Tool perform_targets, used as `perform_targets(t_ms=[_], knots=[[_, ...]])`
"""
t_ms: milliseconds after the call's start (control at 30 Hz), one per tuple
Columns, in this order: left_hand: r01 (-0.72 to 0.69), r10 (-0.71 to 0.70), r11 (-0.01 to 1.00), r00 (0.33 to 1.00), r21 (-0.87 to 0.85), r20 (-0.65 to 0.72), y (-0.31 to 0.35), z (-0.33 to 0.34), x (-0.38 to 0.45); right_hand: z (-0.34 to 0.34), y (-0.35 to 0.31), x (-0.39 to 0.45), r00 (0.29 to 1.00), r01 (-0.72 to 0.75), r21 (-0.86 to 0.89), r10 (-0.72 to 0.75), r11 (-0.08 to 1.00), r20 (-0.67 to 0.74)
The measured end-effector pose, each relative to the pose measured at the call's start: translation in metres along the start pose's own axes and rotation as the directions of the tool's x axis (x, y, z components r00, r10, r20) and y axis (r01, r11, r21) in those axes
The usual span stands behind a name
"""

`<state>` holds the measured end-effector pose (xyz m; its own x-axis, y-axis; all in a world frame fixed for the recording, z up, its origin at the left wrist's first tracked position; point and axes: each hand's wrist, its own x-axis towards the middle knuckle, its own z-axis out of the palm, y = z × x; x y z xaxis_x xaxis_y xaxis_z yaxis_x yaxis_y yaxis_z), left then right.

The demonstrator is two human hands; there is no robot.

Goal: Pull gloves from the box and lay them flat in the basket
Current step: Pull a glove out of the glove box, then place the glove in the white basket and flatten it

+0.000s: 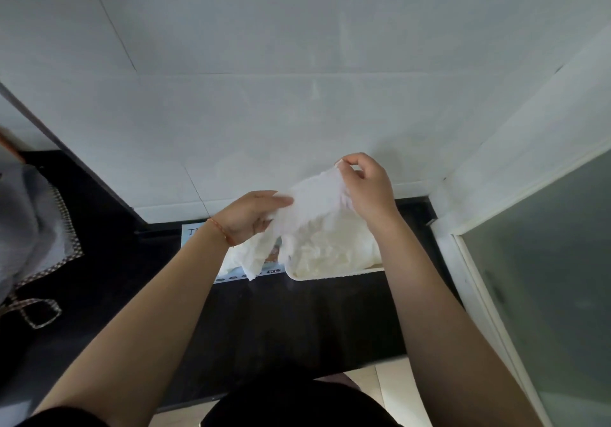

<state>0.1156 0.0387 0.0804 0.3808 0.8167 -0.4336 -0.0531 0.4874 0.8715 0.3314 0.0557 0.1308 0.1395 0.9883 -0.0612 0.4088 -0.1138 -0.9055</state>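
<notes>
Both hands up above the desk [297,320], one thin white glove [317,201] stretched between them, over the far end of the basket [330,276]. Right hand [367,188] pinching the upper edge of the glove between thumb and curled fingers; left hand [251,216] pinching the lower end, fingers closed on the film. Box [231,269] just left of the basket, touching or nearly so, with another glove [251,258] trailing out of its opening. Pile of gloves [330,251] already in the basket, rumpled in places.

To finish this step well: keep both grips on opposite ends and draw gently apart, just enough to take out the creases, not enough to tear the thin film. Lower level over the pile, near edge first, then let the far edge follow so no air pocket lifts it. Release the left grip last, perhaps after a light flat press; whether the glove's fingers are folded under is hard to tell from here, so check before letting go. Keep clear of the glove trailing from the box
</notes>
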Motion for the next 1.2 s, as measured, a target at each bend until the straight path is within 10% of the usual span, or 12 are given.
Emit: perform_targets(t_ms=[333, 867, 1067, 1200], knots=[[0.216, 0.008, 0.708, 0.95, 0.672, -0.313, -0.029, 0.023, 0.076, -0.022, 0.09, 0.002, 0.914, -0.317, -0.102, 0.332, 0.943, 0.234], [0.303, 0.47, 0.209, 0.803, 0.93, -0.367, -0.069, 0.082, 0.126, -0.065, 0.165, 0.045, 0.915, -0.262, -0.361, 0.349, 0.895, 0.202], [0.071, 0.611, 0.147, 0.778, 0.987, -0.146, -0.081, 0.101, 0.116, -0.064, 0.169, 0.048, 0.916, -0.176, -0.417, 0.303, 0.892, 0.264], [-0.022, 0.35, -0.089, 0.935, 0.996, 0.052, -0.093, 0.1, 0.113, -0.064, 0.169, 0.05, 0.923, -0.105, -0.467, 0.261, 0.878, 0.283]])
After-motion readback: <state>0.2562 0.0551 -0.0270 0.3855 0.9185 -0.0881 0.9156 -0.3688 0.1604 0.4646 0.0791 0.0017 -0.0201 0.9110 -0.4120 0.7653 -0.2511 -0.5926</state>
